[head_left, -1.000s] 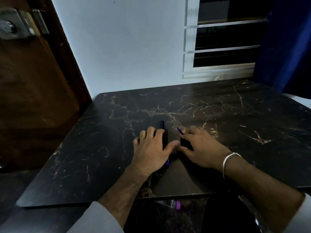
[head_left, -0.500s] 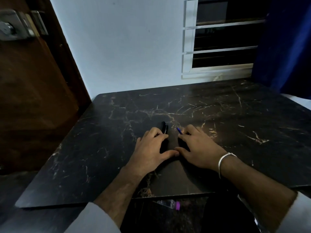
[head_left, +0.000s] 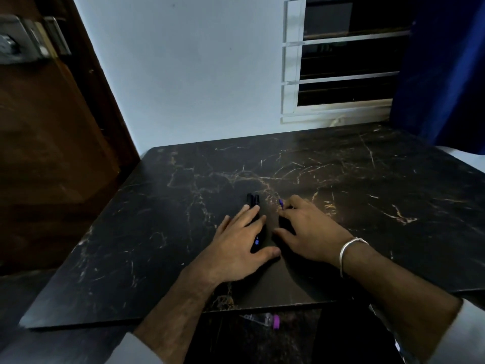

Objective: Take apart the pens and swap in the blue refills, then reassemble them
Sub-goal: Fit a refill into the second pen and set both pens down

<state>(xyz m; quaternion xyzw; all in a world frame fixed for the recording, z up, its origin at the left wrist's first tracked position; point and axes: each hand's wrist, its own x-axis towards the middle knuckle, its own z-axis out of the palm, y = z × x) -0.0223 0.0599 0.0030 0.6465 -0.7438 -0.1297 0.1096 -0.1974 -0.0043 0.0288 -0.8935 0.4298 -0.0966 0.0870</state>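
We see bare marble table (head_left: 162,232) across the frame's left and right; at centre, our left hand (head_left: 236,245), right hand (head_left: 307,232) and black pens (head_left: 253,199) crowd the passage.

Both forearms reach in from the lower edge of the frame toward its centre. The left hand (head_left: 240,241) lies flat, palm down, fingers straight and spread, thumb out to the right. The right hand (head_left: 308,232) lies palm down just beside it, fingers bent.
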